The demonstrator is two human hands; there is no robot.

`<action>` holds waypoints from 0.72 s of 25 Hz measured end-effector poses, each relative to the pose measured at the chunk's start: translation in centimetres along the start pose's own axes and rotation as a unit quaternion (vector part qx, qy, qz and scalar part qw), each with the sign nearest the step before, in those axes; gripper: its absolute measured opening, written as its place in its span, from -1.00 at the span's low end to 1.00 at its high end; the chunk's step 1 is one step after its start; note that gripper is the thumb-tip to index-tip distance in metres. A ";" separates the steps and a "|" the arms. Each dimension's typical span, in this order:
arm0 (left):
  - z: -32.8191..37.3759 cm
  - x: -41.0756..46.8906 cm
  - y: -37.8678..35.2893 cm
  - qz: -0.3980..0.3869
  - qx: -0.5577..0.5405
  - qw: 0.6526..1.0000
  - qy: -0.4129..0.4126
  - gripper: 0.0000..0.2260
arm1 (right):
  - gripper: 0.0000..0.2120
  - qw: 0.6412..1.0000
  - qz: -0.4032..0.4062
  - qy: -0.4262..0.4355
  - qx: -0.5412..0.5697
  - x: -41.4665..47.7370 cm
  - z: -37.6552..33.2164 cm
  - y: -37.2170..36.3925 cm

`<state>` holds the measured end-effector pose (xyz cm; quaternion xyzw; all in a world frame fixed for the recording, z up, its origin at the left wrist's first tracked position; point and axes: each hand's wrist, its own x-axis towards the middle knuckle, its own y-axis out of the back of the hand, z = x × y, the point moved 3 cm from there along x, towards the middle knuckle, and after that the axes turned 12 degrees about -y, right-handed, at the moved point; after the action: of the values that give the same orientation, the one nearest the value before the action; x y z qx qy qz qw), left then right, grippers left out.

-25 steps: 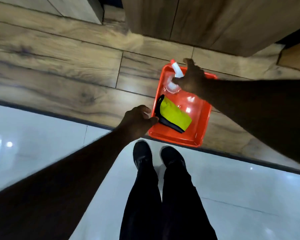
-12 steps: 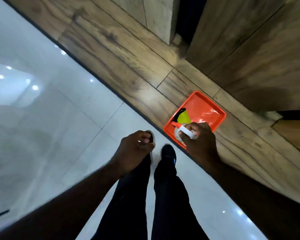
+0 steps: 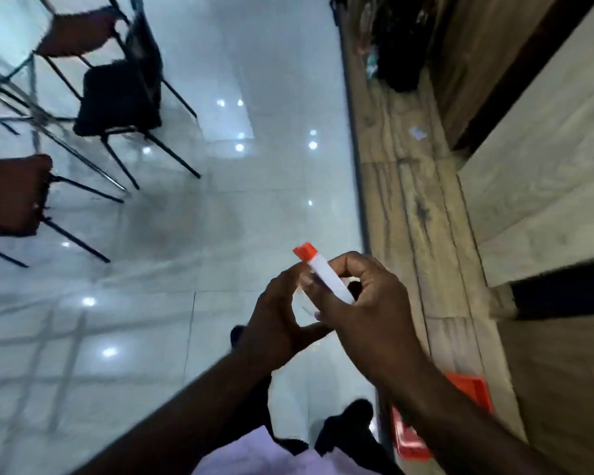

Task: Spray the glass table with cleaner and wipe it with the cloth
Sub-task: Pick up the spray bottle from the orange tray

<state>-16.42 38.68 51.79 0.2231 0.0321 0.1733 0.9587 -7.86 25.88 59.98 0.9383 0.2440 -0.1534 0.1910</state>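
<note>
In the head view, your right hand [image 3: 367,310] is curled around the spray bottle [image 3: 326,279], fingers wrapped over its white head, and the orange nozzle tip [image 3: 305,251] sticks out past your knuckles toward the chairs. The bottle's clear body is mostly hidden behind your fingers, so you cannot tell how full it is. Your left hand [image 3: 278,320] sits just beside the bottle on the side away from the wooden strip, fingers bent and their tips touching the white head near the nozzle; whether it truly grips the bottle or only rests against it is not clear. Both hands hover over the glossy white floor [image 3: 220,200], above your dark shoes [image 3: 354,411]. The orange tray [image 3: 474,389] lies on the floor behind your right forearm, largely covered by it, at the edge of the wooden strip [image 3: 408,217]. The cloth is not visible from here. Far from the bottle, past the open floor, stand dark chairs [image 3: 117,94] with thin metal legs, blurred.
</note>
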 end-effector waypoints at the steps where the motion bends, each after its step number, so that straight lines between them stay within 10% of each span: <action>1: -0.3 0.8 3.6 0.045 0.001 0.999 -0.004 -0.36 | -0.74 0.999 -0.027 0.023 -0.014 1.0 -3.4 -2.7; 8: -5.6 1.5 30.9 0.132 0.064 0.988 -0.045 -0.28 | -0.76 0.937 -0.252 0.217 -0.113 7.0 -20.5 -23.7; 18: -15.2 6.1 56.2 0.240 0.172 0.955 0.030 -0.31 | -0.81 0.891 -0.295 0.341 -0.048 16.5 -34.7 -50.9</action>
<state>-30.72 94.32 62.83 0.3803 0.0357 0.3969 0.8346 -13.62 88.61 69.81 0.8075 0.5667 0.1383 0.0872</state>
